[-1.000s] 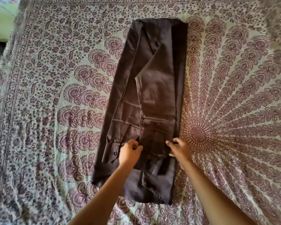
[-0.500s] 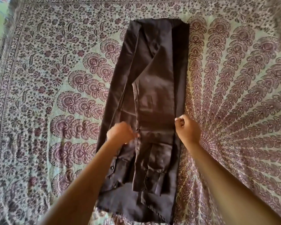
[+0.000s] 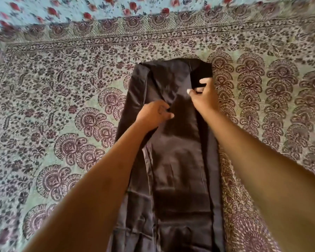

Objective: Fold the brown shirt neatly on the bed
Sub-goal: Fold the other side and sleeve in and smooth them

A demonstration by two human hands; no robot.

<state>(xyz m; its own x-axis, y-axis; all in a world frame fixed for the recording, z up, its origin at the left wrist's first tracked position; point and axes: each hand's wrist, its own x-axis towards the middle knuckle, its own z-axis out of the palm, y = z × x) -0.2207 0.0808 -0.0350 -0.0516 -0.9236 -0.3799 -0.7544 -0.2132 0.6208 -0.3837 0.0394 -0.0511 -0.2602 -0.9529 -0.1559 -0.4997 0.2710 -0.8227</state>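
Brown shirt: 1 item, folded lengthwise into a long narrow strip. It lies flat on the bed, running from the bottom edge of the frame at centre up to just above the middle. Both long sides are turned in over the front. The right side forms a darker band along the whole length.

Left hand: on the shirt's upper part, left of its centre line. The fingers are curled and the thumb points right, closed on a small fold of the cloth. The frame is blurred here.

Right hand: higher than the left hand and to its right, near it but apart. It sits at the shirt's right-hand band, just below the top right corner. Thumb above and fingers below pinch that band, with dark cloth showing between them.

Shirt relative to hands: the top edge lies just beyond the right hand, toward the upper frame. The greater part stretches below both hands, between 2 bare forearms that enter from lower left and lower right.

Bedspread: pale green with a maroon fan and leaf print. A patterned border crosses the upper frame. It shows around the shirt's left, top and right edges.

Floral cloth: light blue with red flowers, a blurred strip along the top edge of the frame, beyond the bedspread's border.
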